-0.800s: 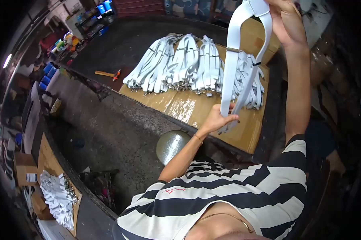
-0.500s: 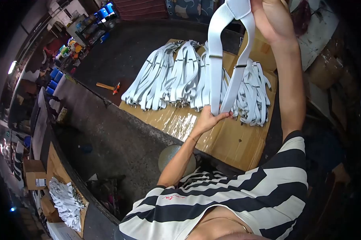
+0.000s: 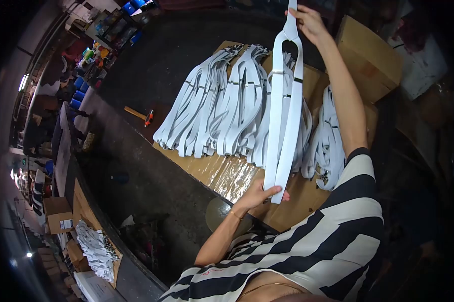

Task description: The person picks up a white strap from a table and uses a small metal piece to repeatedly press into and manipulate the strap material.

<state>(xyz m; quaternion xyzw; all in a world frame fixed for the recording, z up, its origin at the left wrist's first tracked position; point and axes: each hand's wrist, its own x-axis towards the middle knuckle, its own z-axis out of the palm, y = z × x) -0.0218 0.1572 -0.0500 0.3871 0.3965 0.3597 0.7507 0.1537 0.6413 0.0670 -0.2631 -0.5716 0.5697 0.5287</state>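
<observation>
A pair of white suspenders (image 3: 286, 126) is stretched lengthwise between my hands, its two straps side by side with metal adjusters partway down. My left hand (image 3: 261, 195) is closed round the lower ends, thumb on top. Higher up, my right hand (image 3: 310, 22) pinches the single strap just above the Y-shaped join. Beneath them, bundles of more white suspenders (image 3: 242, 110) lie on a flattened cardboard sheet (image 3: 207, 166). Another tangled bundle of suspenders (image 3: 328, 146) rests to the right, near my right forearm.
A hammer (image 3: 139, 115) with a wooden handle lies on the dark table (image 3: 146, 55) left of the bundles. A cardboard box (image 3: 370, 58) stands at the right. Lower left, another white heap (image 3: 96, 249) sits on cardboard beside a carton (image 3: 59, 215). A round stool seat (image 3: 219, 214) shows below the table.
The suspenders have been drawn out straighter, their straps closer together. My left hand has come down toward my body, and my right hand now grips above the join.
</observation>
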